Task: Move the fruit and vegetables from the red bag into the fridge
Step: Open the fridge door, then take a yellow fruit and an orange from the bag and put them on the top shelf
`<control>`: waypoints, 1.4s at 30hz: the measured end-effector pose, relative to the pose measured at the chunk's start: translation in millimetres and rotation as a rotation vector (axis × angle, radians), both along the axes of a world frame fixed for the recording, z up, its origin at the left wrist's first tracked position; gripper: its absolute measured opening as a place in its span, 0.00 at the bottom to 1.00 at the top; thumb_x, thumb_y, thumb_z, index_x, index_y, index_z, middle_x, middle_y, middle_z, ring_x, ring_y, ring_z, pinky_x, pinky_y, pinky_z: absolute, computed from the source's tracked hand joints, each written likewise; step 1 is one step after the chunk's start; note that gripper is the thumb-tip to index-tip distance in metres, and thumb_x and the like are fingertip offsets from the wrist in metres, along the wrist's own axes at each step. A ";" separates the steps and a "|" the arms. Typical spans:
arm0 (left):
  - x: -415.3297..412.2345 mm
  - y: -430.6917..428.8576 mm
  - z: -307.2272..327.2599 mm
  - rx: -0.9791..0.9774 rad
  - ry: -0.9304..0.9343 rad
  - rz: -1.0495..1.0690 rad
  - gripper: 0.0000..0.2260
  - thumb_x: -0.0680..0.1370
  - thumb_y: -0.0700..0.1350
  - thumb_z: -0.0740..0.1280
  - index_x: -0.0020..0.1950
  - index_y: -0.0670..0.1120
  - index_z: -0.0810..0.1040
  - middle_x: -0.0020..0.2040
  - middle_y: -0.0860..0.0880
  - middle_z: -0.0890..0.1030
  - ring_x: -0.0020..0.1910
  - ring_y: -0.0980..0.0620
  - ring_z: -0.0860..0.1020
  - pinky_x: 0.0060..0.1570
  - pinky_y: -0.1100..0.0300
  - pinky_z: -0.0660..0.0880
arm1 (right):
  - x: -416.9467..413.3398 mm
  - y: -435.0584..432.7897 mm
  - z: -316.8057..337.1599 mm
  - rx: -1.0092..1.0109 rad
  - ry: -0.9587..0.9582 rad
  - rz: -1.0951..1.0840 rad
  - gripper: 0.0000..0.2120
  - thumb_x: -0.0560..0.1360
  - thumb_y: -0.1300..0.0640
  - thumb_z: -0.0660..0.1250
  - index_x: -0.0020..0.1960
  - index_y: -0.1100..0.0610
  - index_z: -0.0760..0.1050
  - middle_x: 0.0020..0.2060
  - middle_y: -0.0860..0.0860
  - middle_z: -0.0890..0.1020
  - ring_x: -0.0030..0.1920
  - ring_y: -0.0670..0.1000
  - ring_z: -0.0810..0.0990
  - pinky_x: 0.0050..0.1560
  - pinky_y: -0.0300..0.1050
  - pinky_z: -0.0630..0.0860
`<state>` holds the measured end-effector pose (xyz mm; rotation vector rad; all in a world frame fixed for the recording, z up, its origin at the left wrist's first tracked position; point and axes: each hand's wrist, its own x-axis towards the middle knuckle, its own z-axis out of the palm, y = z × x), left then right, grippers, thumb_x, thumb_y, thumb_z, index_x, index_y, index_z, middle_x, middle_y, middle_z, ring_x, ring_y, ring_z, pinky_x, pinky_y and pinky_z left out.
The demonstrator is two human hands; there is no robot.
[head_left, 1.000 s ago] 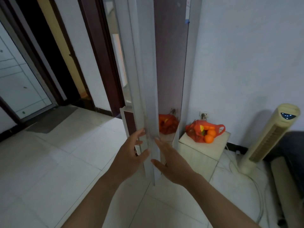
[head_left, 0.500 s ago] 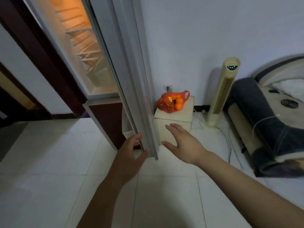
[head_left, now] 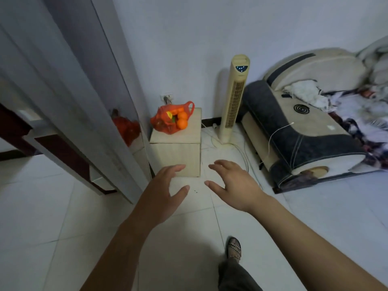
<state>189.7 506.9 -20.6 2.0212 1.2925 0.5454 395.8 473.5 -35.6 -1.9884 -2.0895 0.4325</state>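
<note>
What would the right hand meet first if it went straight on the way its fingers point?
Most likely the front of the pale box: the open right hand points forward and left at it, nothing between. The red bag sits higher, on top. Depth is unclear.

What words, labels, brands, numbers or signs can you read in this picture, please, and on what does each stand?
No text can be read in this view.
Tower fan: lit bluish marks on its top panel, too small and blurred to read.
Red bag: no print visible.
Couch: a dark spiral shape on it, no lettering.
</note>
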 end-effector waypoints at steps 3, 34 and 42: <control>27.3 23.5 -10.2 -0.045 0.034 -0.031 0.21 0.75 0.49 0.66 0.67 0.58 0.67 0.63 0.61 0.68 0.63 0.60 0.68 0.63 0.58 0.69 | 30.0 24.1 -11.7 -0.038 0.022 -0.016 0.27 0.77 0.40 0.56 0.70 0.52 0.64 0.69 0.49 0.68 0.68 0.52 0.66 0.62 0.52 0.70; 217.7 441.5 -103.1 -0.320 0.130 0.066 0.22 0.75 0.50 0.66 0.68 0.51 0.69 0.68 0.51 0.71 0.64 0.50 0.71 0.62 0.52 0.71 | 190.7 419.1 -71.5 -0.227 0.069 0.051 0.24 0.77 0.41 0.58 0.68 0.50 0.67 0.66 0.47 0.71 0.64 0.48 0.70 0.61 0.43 0.68; 184.6 524.1 -133.2 -0.324 0.379 -0.049 0.22 0.76 0.50 0.65 0.69 0.49 0.67 0.68 0.48 0.69 0.65 0.48 0.70 0.62 0.55 0.69 | 189.5 501.7 -100.8 -0.320 0.051 0.100 0.23 0.77 0.41 0.58 0.69 0.49 0.65 0.67 0.47 0.69 0.64 0.47 0.69 0.62 0.42 0.68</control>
